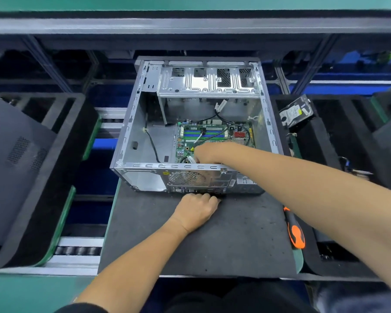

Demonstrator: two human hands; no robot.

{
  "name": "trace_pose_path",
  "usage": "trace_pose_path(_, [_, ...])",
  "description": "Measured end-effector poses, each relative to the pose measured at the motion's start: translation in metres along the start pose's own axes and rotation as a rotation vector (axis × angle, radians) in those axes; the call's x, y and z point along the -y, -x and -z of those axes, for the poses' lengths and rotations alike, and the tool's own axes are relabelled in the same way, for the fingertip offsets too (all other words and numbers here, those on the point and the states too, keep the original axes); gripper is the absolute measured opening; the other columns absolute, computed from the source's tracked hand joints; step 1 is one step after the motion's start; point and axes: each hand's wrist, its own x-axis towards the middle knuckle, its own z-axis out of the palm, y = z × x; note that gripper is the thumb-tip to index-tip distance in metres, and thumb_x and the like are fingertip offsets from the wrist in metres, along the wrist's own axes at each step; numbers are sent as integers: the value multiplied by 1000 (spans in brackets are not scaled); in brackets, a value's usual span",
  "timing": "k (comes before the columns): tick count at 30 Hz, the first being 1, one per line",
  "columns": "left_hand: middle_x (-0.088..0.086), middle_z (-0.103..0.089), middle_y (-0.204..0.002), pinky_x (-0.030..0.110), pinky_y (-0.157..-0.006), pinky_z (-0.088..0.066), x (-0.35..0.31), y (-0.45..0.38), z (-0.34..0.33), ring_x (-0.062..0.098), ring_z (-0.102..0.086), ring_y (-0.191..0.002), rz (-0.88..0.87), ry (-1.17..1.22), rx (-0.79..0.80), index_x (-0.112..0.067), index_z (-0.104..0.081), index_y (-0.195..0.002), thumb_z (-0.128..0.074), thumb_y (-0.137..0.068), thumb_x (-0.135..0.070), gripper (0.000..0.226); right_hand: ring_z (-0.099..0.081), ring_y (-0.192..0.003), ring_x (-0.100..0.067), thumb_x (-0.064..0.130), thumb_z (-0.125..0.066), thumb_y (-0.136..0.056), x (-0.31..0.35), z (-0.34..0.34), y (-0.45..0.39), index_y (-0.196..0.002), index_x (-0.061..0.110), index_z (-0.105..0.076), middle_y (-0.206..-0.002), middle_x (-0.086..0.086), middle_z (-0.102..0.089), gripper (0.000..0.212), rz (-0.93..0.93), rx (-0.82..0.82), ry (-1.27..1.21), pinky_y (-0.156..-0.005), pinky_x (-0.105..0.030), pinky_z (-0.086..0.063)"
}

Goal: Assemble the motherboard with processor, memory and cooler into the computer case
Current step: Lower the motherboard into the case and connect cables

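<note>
Your computer case lies open side up on the dark mat, rear panel facing you. The motherboard sits flat on the case floor, toward the right half; the green and blue memory slots run across its far part, and black cables drape over it from the drive bay wall. Another black cable runs down the bare left part of the floor. The metal drive cage spans the far end of the case. Your right hand reaches over the rear wall into the case and rests on the near part of the board; its fingers are curled down by a white connector, but you can't tell from here whether they actually pinch it. No cooler is visible; your right hand and forearm cover that area. Your left hand is outside the case on the mat, fingers curled with the tips pressed against the bottom edge of the rear panel by the I/O ports, holding nothing. To the right, a hard drive lies tilted in a black foam tray. An orange-and-black screwdriver lies at the mat's right edge. On the left, a dark side panel rests in another black foam tray.
</note>
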Motion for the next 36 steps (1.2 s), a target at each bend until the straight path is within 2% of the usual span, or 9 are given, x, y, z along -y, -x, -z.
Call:
trace_pose_path(3, [-1, -45, -44, 21, -33, -26, 12, 7, 1, 18, -45, -32, -49, -35, 1, -18, -49, -50, -83, -66, -26, 39, -24, -55, -15, -1, -49, -95, 3, 0, 1, -64, 12, -41, -66, -4, -33, 35, 10, 85, -13, -50, -25, -21])
trace_pose_path(5, [0, -45, -45, 20, -34, -27, 19, 7, 1, 18, -45, -33, -95, -59, 1, -18, -50, -50, -84, -66, -25, 38, -36, -61, -14, 8, -59, -94, 2, 0, 0, -85, 4, -60, -83, -6, -48, 10, 22, 148, -16, -50, -20, -28])
trace_pose_path(7, [0, -46, -46, 20, -35, -27, 24, 6, 1, 18, -45, -35, -125, -72, 4, -18, -50, -52, -85, -63, -23, 37, -43, -67, -16, 11, -62, -93, 2, 0, -2, -105, -1, -62, -93, -6, -51, 17, 39, 185, -36, -55, -21, -35])
trace_pose_path(11, [-1, -48, -48, 22, -34, -28, 30, 6, -2, 17, -47, -38, -136, -69, -2, -19, -52, -53, -86, -57, -19, 35, -52, -79, -25, 4, -64, -90, 2, -2, -7, -101, -2, -58, -78, -3, -46, 14, 31, 210, -102, -73, -30, -47])
trace_pose_path(15, [0, -49, -50, 23, -34, -30, 30, 7, -4, 19, -47, -40, -122, -70, -18, -18, -53, -54, -84, -58, -15, 31, -43, -64, -17, 10, -63, -92, 1, -2, -10, -64, 11, -46, -76, -1, -49, 32, 45, 182, -42, -50, -22, -33])
trace_pose_path(22, [-1, -49, -50, 23, -33, -33, 30, 6, -4, 18, -49, -40, -107, -47, -23, -19, -53, -54, -85, -58, -17, 32, -40, -69, -21, 11, -67, -90, -4, 3, -6, -89, 0, -65, -81, -5, -50, 12, 63, 203, -68, -58, -31, -33])
trace_pose_path(28, [-1, -50, -50, 23, -32, -34, 30, 7, -5, 18, -49, -40, -97, -43, -26, -19, -53, -55, -84, -62, -18, 31, -35, -61, -19, 9, -71, -84, -7, 4, -7, -65, 10, -53, -65, 0, -42, 26, 45, 215, -115, -52, -28, -27])
trace_pose_path(32, [-1, -51, -51, 25, -33, -36, 30, 8, -5, 19, -51, -41, -105, -36, -53, -20, -53, -55, -80, -72, -26, 32, -44, -74, -22, 12, -71, -85, -7, 0, -10, -84, 6, -62, -81, -3, -53, 11, 58, 200, -103, -62, -30, -36])
trace_pose_path(36, [-1, -50, -51, 24, -33, -37, 29, 8, -5, 19, -50, -41, -115, -30, -69, -20, -53, -56, -78, -74, -26, 32, -36, -58, -15, 3, -56, -92, -3, -6, -12, -81, 5, -54, -69, 0, -45, 12, 78, 96, -69, -53, -27, -31])
